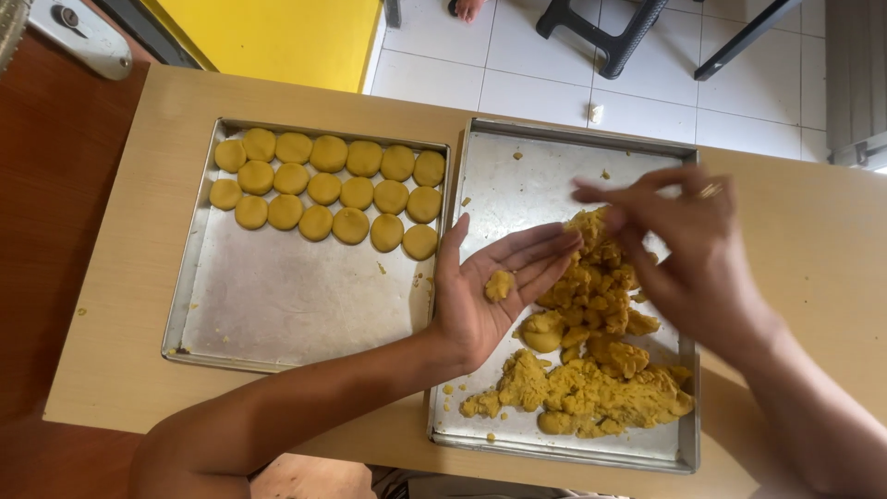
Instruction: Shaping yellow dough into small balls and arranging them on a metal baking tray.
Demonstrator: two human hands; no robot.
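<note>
Cupped palm-up, the left hand (488,294) carries a small dough lump (499,285) loose on the palm near the finger bases; the fingers lie extended and do not close on it. Right hand (688,249) hovers just above and to the right, fingers spread and slightly curled. Whether any dough sits at its fingertips cannot be told, as the hand is motion-blurred.

Handling, as judged: the lump looks light, soft and crumbly. It will likely deform under light pressure and shed crumbs if pinched hard. Support from below in the palm suits it; take-up is best with fingertips around the sides.

Below both hands lies the dough mass (591,370), a ragged yellow heap in the right tray (517,176), with loose crumbs about it. Beside it, rim touching rim, the left tray (277,314) holds rows of flattened discs (333,189) across its far end; its near part is bare metal. Both trays rest on a tan table (139,277).

Limits of view: the right hand covers part of the heap. The right forearm is cut off at the frame edge. Beyond the table, only the feet of dark furniture (601,37) on white tile show.
</note>
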